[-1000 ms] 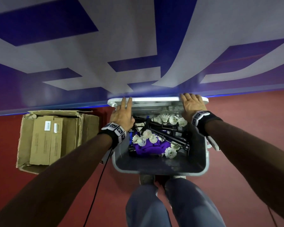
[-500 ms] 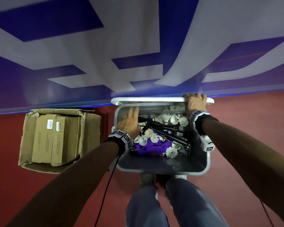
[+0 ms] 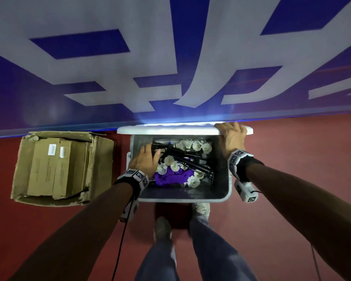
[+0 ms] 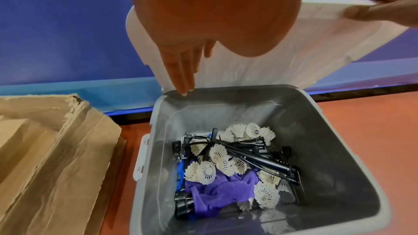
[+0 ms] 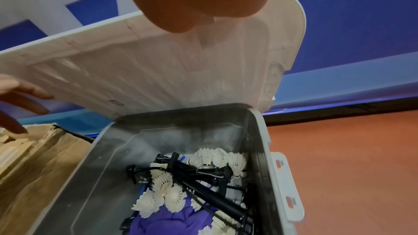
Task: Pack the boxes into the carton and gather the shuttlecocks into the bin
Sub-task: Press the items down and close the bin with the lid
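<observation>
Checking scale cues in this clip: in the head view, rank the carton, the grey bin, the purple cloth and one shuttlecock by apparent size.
1. carton and bin: look alike in footprint, so no ranking between them.
2. purple cloth, partly buried.
3. shuttlecock, smallest.

An indoor badminton hall, seen at the edge of the playing floor.

A red sports floor [image 3: 292, 159] meets a blue boundary board [image 3: 49, 110] printed with large white lettering. On the floor against it stand a grey bin [image 4: 353, 149] holding white shuttlecocks [image 4: 239, 131] and black folded poles [image 4: 260, 160], and beside it a worn carton [image 3: 101, 159] packed with brown boxes [image 3: 43, 169].
</observation>
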`<state>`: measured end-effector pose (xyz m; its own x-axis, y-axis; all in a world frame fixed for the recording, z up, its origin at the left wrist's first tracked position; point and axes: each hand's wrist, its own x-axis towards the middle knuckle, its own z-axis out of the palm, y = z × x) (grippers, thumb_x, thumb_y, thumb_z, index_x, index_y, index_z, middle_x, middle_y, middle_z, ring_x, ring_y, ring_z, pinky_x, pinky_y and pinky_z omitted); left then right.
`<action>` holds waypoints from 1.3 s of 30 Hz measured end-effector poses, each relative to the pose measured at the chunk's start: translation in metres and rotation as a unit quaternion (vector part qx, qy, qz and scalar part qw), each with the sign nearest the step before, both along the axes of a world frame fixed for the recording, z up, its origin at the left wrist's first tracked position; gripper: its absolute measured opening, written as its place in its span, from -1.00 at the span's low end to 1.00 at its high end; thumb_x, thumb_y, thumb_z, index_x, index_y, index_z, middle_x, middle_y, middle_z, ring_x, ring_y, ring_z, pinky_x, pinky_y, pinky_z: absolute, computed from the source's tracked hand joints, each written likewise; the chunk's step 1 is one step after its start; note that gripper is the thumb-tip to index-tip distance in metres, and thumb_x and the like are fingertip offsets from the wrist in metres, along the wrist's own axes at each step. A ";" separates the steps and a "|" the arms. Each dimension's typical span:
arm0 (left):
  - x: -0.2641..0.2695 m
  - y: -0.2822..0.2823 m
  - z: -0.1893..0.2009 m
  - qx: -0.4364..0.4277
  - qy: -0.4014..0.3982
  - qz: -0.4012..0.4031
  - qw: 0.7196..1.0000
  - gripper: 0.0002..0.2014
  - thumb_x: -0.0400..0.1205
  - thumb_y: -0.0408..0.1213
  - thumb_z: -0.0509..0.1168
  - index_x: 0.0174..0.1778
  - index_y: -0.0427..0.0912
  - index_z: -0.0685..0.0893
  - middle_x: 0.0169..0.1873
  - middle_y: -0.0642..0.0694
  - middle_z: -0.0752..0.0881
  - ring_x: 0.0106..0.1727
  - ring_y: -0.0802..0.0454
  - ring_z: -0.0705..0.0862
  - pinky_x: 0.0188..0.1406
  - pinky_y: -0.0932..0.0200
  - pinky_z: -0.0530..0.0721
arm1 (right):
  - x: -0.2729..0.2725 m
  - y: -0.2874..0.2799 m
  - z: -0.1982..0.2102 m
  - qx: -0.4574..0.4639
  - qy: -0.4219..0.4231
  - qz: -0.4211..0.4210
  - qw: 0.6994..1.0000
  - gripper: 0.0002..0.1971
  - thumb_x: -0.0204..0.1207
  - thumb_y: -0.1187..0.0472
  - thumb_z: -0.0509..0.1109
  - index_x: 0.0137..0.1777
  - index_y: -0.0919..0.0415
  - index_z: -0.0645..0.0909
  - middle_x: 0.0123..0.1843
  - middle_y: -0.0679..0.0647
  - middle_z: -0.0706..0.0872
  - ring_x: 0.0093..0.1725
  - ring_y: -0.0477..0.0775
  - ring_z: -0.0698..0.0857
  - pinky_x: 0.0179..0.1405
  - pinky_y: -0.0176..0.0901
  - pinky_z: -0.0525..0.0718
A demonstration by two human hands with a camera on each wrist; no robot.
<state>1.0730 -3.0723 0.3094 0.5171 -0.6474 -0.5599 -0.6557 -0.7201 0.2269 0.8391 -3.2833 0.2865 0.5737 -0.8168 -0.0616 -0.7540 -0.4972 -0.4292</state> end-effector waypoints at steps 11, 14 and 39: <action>-0.006 0.083 -0.002 -0.060 0.111 0.214 0.969 -0.53 0.88 -0.03 -0.09 0.62 -0.21 0.33 0.38 -0.38 0.66 0.32 -0.42 0.70 0.35 -0.14 0.61 | -0.049 0.110 0.016 -0.037 -0.053 -0.009 0.998 -0.55 0.36 0.27 0.35 0.27 0.06 0.74 0.18 -0.01 0.78 0.19 0.20 0.56 0.39 0.09 0.23; -0.006 0.108 -0.007 -0.044 0.203 0.327 0.922 -0.61 0.88 -0.07 -0.10 0.38 -0.26 0.46 0.25 -0.41 0.74 0.11 -0.41 0.79 0.22 -0.36 0.74 | -0.065 0.147 0.011 -0.039 -0.041 -0.001 0.998 -0.50 0.35 0.29 0.36 0.32 0.02 0.74 0.28 -0.01 0.77 0.20 0.18 0.57 0.42 0.18 0.30; 0.001 0.166 -0.057 0.010 0.251 0.452 0.856 -0.66 0.67 -0.16 0.47 0.20 -0.37 0.68 -0.33 -0.31 0.76 -0.58 -0.05 0.73 -0.56 0.12 0.73 | -0.098 0.210 -0.041 0.037 0.413 0.143 0.899 -0.07 0.51 0.31 0.39 0.78 -0.01 -0.05 0.50 0.14 0.40 0.42 0.23 0.44 0.27 0.06 0.53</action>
<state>1.0745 -2.9058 0.2523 0.4935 -0.0974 -0.8643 0.3483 -0.8884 0.2990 0.7413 -3.0729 0.2456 0.4930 -0.6194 -0.6110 -0.6760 -0.7148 0.1792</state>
